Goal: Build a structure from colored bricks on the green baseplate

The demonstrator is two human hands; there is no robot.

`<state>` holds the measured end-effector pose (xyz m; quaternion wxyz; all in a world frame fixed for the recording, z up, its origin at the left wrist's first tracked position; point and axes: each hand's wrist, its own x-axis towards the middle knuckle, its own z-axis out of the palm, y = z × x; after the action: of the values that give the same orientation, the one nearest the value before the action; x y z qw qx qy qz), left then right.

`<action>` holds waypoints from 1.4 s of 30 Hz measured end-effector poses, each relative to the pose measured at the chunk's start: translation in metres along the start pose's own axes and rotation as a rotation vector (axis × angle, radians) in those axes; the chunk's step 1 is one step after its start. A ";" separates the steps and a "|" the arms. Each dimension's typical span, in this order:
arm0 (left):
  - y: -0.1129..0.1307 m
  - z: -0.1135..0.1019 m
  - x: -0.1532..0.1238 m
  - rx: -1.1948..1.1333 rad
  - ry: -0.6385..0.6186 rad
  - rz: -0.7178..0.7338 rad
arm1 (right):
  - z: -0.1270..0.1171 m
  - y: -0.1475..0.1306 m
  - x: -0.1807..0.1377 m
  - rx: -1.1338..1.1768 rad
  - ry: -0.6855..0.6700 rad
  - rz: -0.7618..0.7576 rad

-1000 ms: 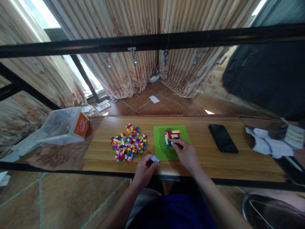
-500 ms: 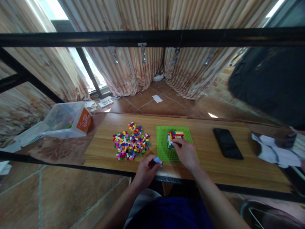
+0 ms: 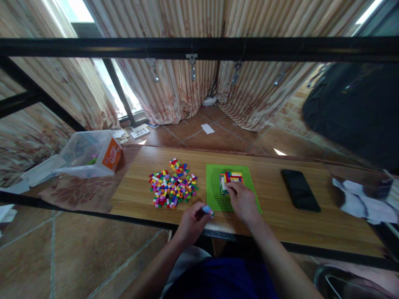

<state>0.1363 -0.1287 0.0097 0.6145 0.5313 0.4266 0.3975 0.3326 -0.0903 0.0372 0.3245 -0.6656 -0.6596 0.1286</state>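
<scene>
A green studded baseplate (image 3: 215, 201) lies on the wooden table, bearing a low rectangular build of toy bricks (image 3: 231, 174) in red, yellow, white and blue. My right hand (image 3: 245, 201) reaches over the plate, thumb and fingers pinched together at the build's left part, beside a white brick. Whatever is between those fingertips is too small to make out. Near the table's front edge, left of the plate's lower corner, my left hand (image 3: 192, 222) is closed on a light blue toy brick (image 3: 206, 209); another small coloured piece shows below it.
Loose coloured bricks (image 3: 173, 189) are heaped left of the baseplate. A black phone (image 3: 299, 190) lies to the right, with white papers (image 3: 363, 199) beyond. A clear plastic bin (image 3: 84, 155) stands far left. One black metal bar (image 3: 205, 47) crosses above the table's far side.
The view has shifted slightly. Both hands keep nearly the same places and grips, with my right hand still at the brick build.
</scene>
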 end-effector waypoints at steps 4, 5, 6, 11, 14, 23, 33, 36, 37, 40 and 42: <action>0.000 -0.001 0.000 0.016 -0.008 0.002 | -0.001 0.000 -0.002 -0.013 0.004 -0.025; 0.001 -0.001 0.000 0.016 -0.009 0.001 | -0.001 0.000 -0.003 -0.022 0.009 -0.026; 0.001 -0.001 0.000 0.016 -0.007 0.001 | -0.001 0.000 -0.002 -0.030 0.014 -0.025; 0.000 -0.001 -0.001 0.023 -0.005 0.005 | 0.000 0.001 0.000 -0.095 0.007 -0.025; -0.001 -0.001 -0.001 0.021 -0.005 0.009 | 0.001 0.002 0.000 -0.165 -0.023 -0.035; 0.005 0.001 -0.001 0.028 0.002 0.005 | 0.000 0.009 0.001 -0.276 -0.100 -0.117; 0.003 -0.001 -0.001 0.087 -0.004 0.023 | 0.003 0.004 0.006 -0.162 -0.013 -0.048; 0.003 -0.001 -0.001 0.097 -0.005 0.028 | 0.006 0.003 0.006 -0.132 0.031 -0.011; 0.003 -0.001 -0.001 0.103 -0.005 0.030 | 0.007 0.003 0.005 -0.120 0.041 -0.001; 0.005 -0.001 -0.001 0.108 -0.001 0.023 | 0.005 0.004 0.004 -0.092 0.075 0.032; 0.004 -0.001 -0.002 0.104 0.003 0.013 | 0.002 0.004 0.002 -0.070 0.110 0.026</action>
<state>0.1350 -0.1298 0.0139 0.5829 0.5645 0.4442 0.3797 0.3349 -0.0872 0.0339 0.3348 -0.6913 -0.6361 0.0729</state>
